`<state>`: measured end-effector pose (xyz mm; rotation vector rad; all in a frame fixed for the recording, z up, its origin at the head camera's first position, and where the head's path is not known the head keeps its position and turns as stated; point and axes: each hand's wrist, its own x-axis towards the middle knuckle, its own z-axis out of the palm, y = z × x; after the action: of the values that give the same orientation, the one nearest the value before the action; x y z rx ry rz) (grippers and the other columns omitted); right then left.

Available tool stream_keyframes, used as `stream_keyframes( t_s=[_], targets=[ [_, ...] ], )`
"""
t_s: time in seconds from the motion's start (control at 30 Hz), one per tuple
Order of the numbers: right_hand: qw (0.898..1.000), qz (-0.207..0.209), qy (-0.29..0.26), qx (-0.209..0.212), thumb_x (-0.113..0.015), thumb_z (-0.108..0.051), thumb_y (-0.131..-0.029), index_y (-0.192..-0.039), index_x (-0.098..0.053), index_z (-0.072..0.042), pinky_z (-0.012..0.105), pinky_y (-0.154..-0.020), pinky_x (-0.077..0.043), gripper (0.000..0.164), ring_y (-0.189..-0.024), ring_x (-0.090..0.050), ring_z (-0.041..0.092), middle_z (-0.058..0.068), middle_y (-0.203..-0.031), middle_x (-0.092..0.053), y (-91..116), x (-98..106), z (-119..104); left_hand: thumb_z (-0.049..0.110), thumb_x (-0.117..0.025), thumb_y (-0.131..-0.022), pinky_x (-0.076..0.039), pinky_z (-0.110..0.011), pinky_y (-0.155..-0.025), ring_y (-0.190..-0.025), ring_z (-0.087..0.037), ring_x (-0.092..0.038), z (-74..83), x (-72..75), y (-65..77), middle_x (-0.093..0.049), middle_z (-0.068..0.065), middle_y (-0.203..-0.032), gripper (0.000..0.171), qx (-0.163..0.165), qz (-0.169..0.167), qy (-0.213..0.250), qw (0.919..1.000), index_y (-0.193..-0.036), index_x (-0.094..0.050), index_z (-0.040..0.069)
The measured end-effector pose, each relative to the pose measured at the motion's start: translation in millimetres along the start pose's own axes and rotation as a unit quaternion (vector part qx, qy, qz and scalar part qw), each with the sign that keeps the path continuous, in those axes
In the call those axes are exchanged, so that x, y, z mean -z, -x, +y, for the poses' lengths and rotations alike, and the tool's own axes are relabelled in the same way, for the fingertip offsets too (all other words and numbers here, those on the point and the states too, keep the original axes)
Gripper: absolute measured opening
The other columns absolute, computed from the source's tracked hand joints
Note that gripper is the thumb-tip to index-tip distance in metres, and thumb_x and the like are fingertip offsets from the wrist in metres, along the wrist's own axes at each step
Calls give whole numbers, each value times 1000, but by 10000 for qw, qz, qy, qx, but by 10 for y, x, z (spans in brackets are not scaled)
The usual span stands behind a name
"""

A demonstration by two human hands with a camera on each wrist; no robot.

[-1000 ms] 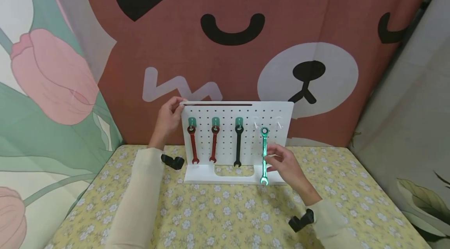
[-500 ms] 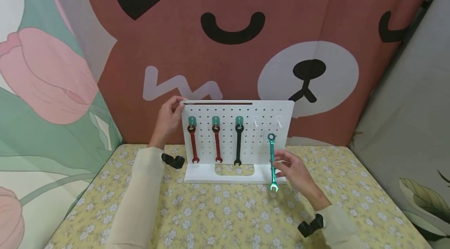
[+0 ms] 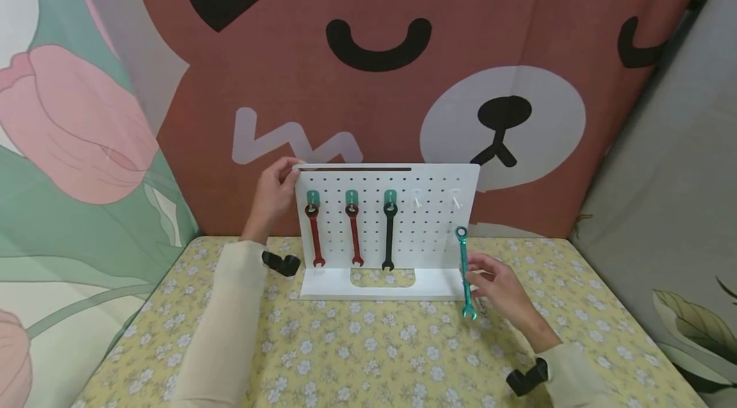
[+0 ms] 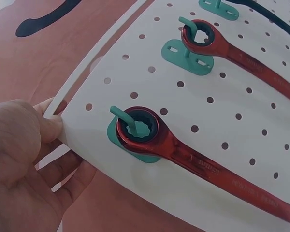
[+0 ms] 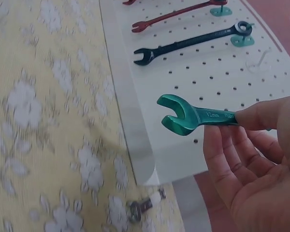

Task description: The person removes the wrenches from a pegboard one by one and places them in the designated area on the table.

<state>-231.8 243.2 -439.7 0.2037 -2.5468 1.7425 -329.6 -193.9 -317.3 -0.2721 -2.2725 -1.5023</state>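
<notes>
My left hand (image 3: 275,190) grips the upper left corner of a white pegboard (image 3: 428,238), thumb on the front face. My right hand (image 3: 501,286) pinches a green ratcheting combination wrench (image 3: 464,270) between thumb and fingers. In the head view that wrench hangs nearly upright before the board's lower right edge, ring end up. The right wrist view shows its open end (image 5: 181,116) clear of the board. Two red wrenches (image 4: 203,164) and a black wrench (image 5: 198,43) hang by their ring ends on green hooks.
Two clear hooks (image 3: 456,199) on the board's right side hold nothing. A small metallic piece (image 5: 144,207) lies on the flowered tablecloth (image 3: 368,357) beside the board's base. Behind the board hangs a brown printed cloth (image 3: 368,114).
My right hand has carried the green wrench right and down, towards the board's right edge. The second red wrench has swung to the right at its lower end. The left hand keeps its place.
</notes>
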Motion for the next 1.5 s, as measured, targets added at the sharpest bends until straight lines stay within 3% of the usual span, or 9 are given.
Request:
stream_keyframes(
  t_s=[0.23, 0.5, 0.77, 0.93, 1.2, 1.5],
  targets=[
    [9998, 20, 51, -211, -62, -12, -105, -139, -53, 5, 43, -76, -59, 39, -103, -64, 24, 22, -123, -58, -20, 96, 112, 14, -49, -111, -51, -48, -89, -106, -32, -61, 7, 16, 5, -65, -17, -127, 26, 9, -41, 18, 10000, -131, -62, 5],
    [9989, -137, 196, -402, -60, -13, -105, -142, -49, 7, 43, -76, -59, 43, -106, -64, 31, 25, -126, -55, -63, 227, 230, 15, -50, -111, -51, -44, -87, -104, -29, -62, -14, 16, 4, -67, -16, -125, 26, -70, -18, 14, 10000, -131, -63, 6],
    [9967, -203, 396, -677, -59, -12, -105, -140, -49, 11, 42, -71, -58, 43, -85, -68, 26, 25, -120, -57, -75, 325, 330, 15, -49, -111, -51, -44, -86, -103, -28, -62, -17, 2, -2, -66, -16, -126, 26, -69, -42, -19, 10000, -131, -63, 6],
    [9953, -416, 528, -703, -57, -11, -106, -140, -49, 12, 43, -69, -58, 42, -80, -66, 28, 22, -115, -59, -94, 390, 377, 16, -49, -111, -51, -48, -88, -103, -30, -62, -15, 7, 4, -66, -16, -126, 27, 13, -51, -58, 10000, -132, -62, 7],
    [9909, -636, 905, -773, -53, -12, -107, -143, -44, 15, 43, -68, -55, 46, -84, -62, 26, 24, -116, -59, -139, 479, 406, 17, -49, -111, -51, -50, -94, -107, -31, -62, 9, 13, 3, -65, -16, -128, 27, -10, -41, -60, 10000, -134, -62, 8],
    [9848, -757, 1199, -1006, -53, -9, -105, -140, -46, 17, 41, -71, -57, 45, -85, -64, 26, 23, -113, -62, -158, 463, 466, 16, -49, -111, -50, -54, -92, -104, -32, -61, 0, 8, 6, -65, -17, -127, 27, 14, -16, 13, 10000, -132, -62, 7]
  ],
)
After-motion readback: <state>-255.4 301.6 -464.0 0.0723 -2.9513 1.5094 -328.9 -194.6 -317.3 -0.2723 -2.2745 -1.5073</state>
